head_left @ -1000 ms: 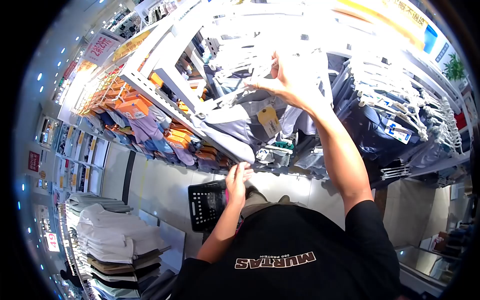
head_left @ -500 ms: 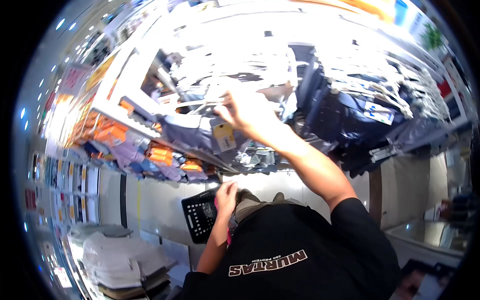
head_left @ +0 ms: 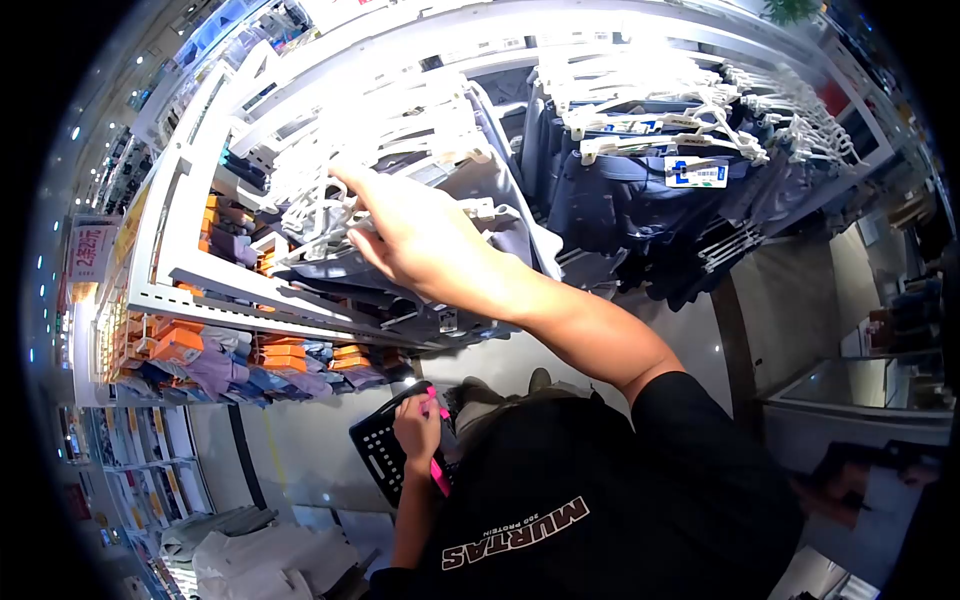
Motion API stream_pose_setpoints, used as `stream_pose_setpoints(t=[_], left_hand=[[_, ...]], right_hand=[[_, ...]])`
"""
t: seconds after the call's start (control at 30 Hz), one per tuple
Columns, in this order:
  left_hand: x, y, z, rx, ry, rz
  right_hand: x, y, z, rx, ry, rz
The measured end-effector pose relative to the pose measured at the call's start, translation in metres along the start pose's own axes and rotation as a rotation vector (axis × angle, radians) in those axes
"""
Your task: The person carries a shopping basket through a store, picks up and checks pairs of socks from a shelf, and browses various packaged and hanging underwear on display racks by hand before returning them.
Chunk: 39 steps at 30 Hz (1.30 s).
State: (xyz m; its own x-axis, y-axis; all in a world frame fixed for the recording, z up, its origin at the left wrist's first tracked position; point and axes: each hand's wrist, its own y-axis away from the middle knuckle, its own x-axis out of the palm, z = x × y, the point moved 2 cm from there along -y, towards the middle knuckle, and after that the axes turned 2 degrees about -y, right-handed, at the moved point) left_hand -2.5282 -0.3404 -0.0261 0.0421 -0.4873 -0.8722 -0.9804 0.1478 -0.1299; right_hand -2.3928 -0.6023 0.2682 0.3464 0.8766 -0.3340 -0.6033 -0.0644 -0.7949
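Note:
My right hand [head_left: 410, 235] reaches across to the left end of the rack and is closed around a white clothes hanger [head_left: 335, 212], thumb and index finger on either side of it. Dark garments [head_left: 350, 272] hang below the fingers. Low by my legs, my left hand [head_left: 416, 430] is wrapped around the pink handle [head_left: 438, 474] of a black shopping basket [head_left: 374, 437]. The inside of the basket is mostly hidden by my arm and shirt.
Navy shorts [head_left: 625, 205] with a blue-and-white tag [head_left: 696, 172] hang on the right. The white rack frame [head_left: 250, 312] edges the left side. Orange-tagged packs [head_left: 180, 342] hang beyond it. Folded light clothes [head_left: 265, 560] lie at lower left.
My right hand has moved left along the rack, and the yellow-tagged grey garment beside it is out of sight. My left hand has shifted slightly left and down with the basket handle.

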Motion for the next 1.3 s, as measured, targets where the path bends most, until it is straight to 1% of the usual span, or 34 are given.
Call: stream_pose_setpoints(t=[0.03,0.07,0.1,0.17,0.23,0.3,0.37,0.43,0.47,0.5,0.57,0.67,0.77,0.8,0.93,1.03,1.17,1.27,1.3], left_hand=[[0.000,-0.001,-0.002,-0.033,-0.026,0.032],[0.000,-0.002,-0.002,-0.046,-0.065,0.039],[0.001,-0.002,-0.001,-0.089,-0.109,0.089],[0.004,0.001,0.004,-0.121,-0.109,0.084],[0.005,0.003,0.003,-0.095,-0.090,0.047],[0.005,0.001,0.003,-0.136,-0.091,0.121],[0.001,0.000,-0.002,-0.145,-0.028,0.103],[-0.002,-0.001,-0.004,-0.148,-0.003,0.096],[-0.004,-0.001,-0.005,-0.148,-0.008,0.102],[-0.004,-0.001,-0.004,-0.148,-0.010,0.106],[-0.005,-0.001,0.002,-0.146,0.021,0.095],[-0.003,0.001,0.006,-0.131,0.075,0.094],[-0.006,0.002,0.008,-0.135,0.044,0.107],[-0.006,0.002,0.008,-0.122,0.070,0.104],[-0.007,0.004,0.011,-0.107,0.179,0.096],[-0.013,0.004,0.007,-0.117,0.283,0.092],[-0.009,0.009,0.008,-0.127,0.396,0.024],[-0.012,0.012,0.006,-0.137,0.446,0.029],[-0.013,0.013,0.005,-0.133,0.465,0.022]], right_hand=[[0.003,0.002,0.000,-0.085,0.001,-0.067],[0.002,0.009,0.003,-0.047,-0.037,-0.016],[-0.001,0.012,0.008,-0.156,-0.105,-0.135],[-0.004,0.031,0.013,-0.158,-0.176,-0.190],[-0.003,0.059,0.016,-0.116,-0.233,-0.153],[0.010,0.108,0.008,0.078,-0.323,0.028],[0.027,0.164,-0.014,0.379,-0.456,0.309],[0.038,0.246,-0.057,0.623,-0.230,0.635],[0.040,0.307,-0.080,0.672,0.063,0.831],[0.032,0.357,-0.095,0.700,0.189,1.059],[0.005,0.390,-0.083,1.009,0.145,1.211],[-0.019,0.424,-0.059,1.234,0.007,1.017],[-0.021,0.429,-0.041,1.221,0.109,1.012],[-0.018,0.428,-0.038,1.185,0.112,1.010],[-0.001,0.387,-0.017,1.114,0.093,0.901],[0.000,0.374,-0.002,1.179,0.075,0.821],[-0.017,0.372,0.017,1.161,0.145,0.872],[-0.033,0.363,0.016,1.170,0.201,0.752],[-0.038,0.357,0.011,1.125,0.221,0.674]])
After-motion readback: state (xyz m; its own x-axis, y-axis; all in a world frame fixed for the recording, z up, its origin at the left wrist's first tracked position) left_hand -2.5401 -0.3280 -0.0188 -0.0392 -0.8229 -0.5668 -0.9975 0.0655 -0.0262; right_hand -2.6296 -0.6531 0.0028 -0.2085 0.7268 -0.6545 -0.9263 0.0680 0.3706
